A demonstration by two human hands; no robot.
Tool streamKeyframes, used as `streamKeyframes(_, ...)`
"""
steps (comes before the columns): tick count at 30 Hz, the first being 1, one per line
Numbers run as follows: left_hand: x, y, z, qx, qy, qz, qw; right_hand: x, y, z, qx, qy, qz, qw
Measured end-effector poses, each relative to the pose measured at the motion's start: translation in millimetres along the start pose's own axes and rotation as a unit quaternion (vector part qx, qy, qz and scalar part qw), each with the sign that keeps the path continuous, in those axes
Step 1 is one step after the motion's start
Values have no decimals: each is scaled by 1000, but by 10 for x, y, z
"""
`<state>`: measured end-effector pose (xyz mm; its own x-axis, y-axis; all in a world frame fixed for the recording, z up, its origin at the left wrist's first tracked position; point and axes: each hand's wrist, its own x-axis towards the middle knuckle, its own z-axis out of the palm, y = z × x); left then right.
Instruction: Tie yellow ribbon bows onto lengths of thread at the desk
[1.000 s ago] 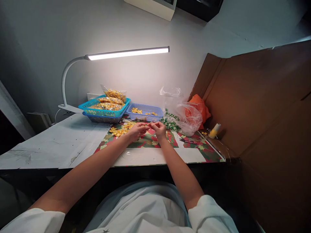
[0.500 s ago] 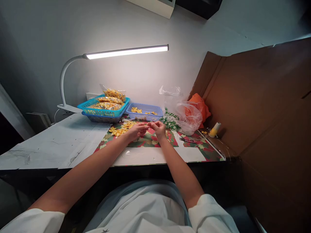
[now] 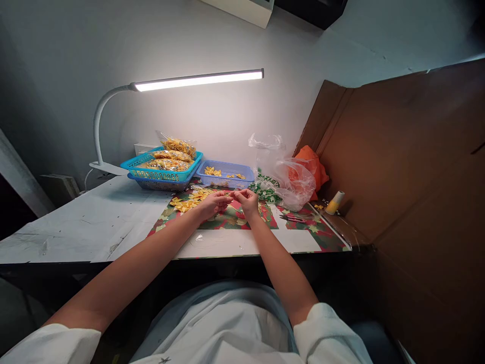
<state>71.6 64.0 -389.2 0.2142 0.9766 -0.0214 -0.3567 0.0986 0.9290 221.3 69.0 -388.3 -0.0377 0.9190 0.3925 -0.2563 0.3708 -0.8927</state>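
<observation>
Over the red and green patterned sheet (image 3: 271,218), my left hand (image 3: 215,203) and my right hand (image 3: 247,201) meet with their fingertips close together. Both are closed in a pinch. Whatever lies between the fingers is too small to make out. Just left of my left hand is a loose pile of yellow ribbon-like pieces (image 3: 184,205). Behind my hands a pale purple basket (image 3: 225,181) holds a few small yellow pieces (image 3: 212,172).
A turquoise basket (image 3: 151,175) with bagged yellow pieces (image 3: 172,164) sits on a blue one at back left, under a lamp (image 3: 199,80). To the right are plastic bags (image 3: 295,184), small snips (image 3: 292,219), a thread cone (image 3: 335,203) and a tall cardboard wall (image 3: 409,151).
</observation>
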Motion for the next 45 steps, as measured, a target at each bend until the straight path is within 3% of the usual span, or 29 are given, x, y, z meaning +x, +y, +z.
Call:
streamKeyframes(13, 5, -78, -10, 90, 28, 95, 991, 22, 1, -2, -17, -7, 3, 1000)
streamKeyframes(23, -40, -42, 1, 141, 28, 90, 986, 41, -54, -58, -27, 12, -6, 1000)
streamKeyframes(45, -137, 22, 64, 156, 53, 63, 984, -34, -101, -22, -51, -19, -43, 998)
